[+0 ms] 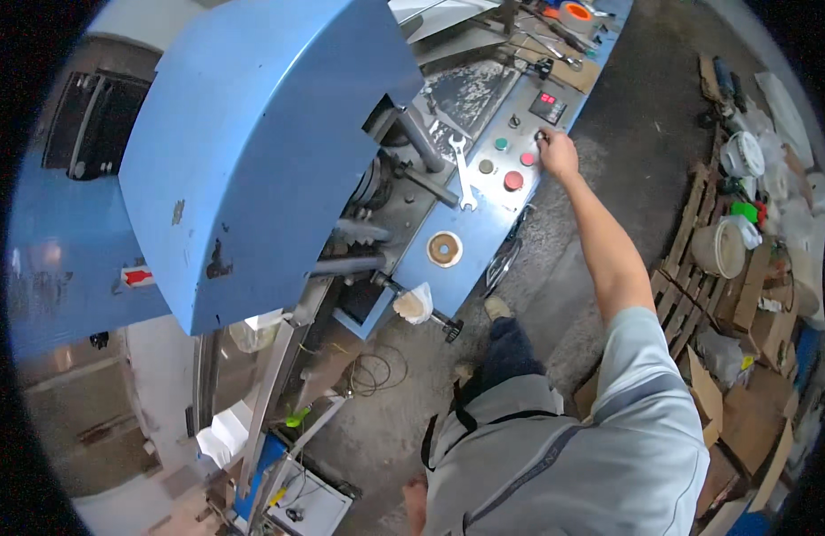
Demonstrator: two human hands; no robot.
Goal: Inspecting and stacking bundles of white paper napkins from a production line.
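Knob (540, 138) in play on the panel (523, 141)!
Pinching it with the right hand (559, 154), fingertips closed on it, just below the display (547, 107); ideally keeping the touch light and the palm clear of the small red button (527, 159); holding the left hand (415, 503) low, grip impossible to tell.

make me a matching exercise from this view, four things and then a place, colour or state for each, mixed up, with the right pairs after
Things
1. right hand
2. double-ended wrench
3. tape roll
4. round disc

Descriptions
A. orange, near the top of the view
B. brown with a pale rim
C. at a dark knob
D. lying to the left of the green button

Pairs: 1-C, 2-D, 3-A, 4-B
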